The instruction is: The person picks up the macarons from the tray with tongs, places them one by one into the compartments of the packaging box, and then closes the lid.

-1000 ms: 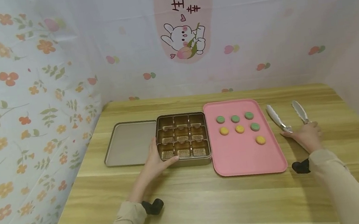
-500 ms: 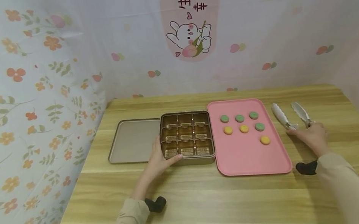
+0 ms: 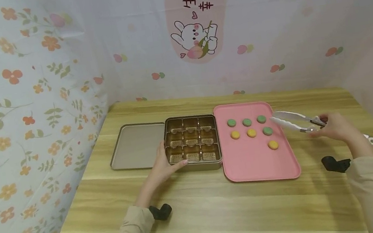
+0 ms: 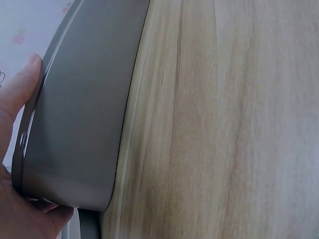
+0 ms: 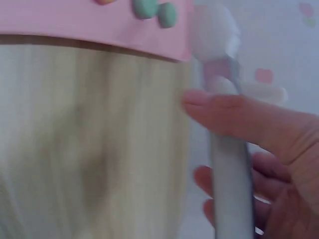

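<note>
My left hand point(image 3: 161, 170) grips the near-left corner of a bronze tin box point(image 3: 200, 167) with a nine-compartment insert. In the left wrist view, its thumb lies on the rim of the box and the fingers wrap round the corner. My right hand point(image 3: 340, 126) holds a pair of tongs point(image 3: 287, 123), raised above the table, with white scalloped tips pointing left over the right edge of the pink tray point(image 3: 250, 163). The tips are apart with nothing between them. Small round green macarons point(image 3: 246, 122) and yellow macarons point(image 3: 273, 145) lie on the tray.
A flat metal lid point(image 3: 137, 145) lies left of the tin. The pink tray stands against the tin's right side. Patterned cloth point(image 3: 117, 34) hangs behind the wooden table point(image 3: 222, 215) and along its left side.
My right hand has lifted the tongs off the table and turned their tips leftward to the tray's edge. The tips have come closer together. My left hand stays at the tin.
</note>
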A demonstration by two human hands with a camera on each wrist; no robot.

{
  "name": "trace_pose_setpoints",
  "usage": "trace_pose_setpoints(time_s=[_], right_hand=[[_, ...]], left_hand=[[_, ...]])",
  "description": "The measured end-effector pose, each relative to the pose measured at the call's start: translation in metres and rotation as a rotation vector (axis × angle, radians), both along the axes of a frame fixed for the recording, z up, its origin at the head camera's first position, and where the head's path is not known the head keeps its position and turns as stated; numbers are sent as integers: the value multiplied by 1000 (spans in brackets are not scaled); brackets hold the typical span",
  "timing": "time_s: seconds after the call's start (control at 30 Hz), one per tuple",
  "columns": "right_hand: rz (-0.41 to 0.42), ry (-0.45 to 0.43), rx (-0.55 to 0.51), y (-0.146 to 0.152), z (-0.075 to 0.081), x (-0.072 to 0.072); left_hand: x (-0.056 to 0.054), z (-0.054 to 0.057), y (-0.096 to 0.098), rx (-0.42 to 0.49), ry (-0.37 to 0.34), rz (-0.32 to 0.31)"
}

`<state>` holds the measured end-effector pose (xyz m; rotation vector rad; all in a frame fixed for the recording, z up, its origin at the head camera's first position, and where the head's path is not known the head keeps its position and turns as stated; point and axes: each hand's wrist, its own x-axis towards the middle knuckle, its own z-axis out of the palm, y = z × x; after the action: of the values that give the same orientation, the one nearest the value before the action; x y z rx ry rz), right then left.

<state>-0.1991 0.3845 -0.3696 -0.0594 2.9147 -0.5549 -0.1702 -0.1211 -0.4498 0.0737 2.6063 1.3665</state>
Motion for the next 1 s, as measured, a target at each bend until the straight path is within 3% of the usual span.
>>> trace_pose_setpoints(time_s=[0.1,0.23,0.5,1.0], right_hand=[[91,-31,62,-7,9,0],[145,-68,120,-18,19,2],[117,-133,202,-25,38,12],[118,-135,263,-22,24,20]], left_hand=[[2,0,-1,1,-8,5],[4,0,-1,-6,-3,11],[2,-2,3,6,6,-8],[0,2,1,4,4,-9]])
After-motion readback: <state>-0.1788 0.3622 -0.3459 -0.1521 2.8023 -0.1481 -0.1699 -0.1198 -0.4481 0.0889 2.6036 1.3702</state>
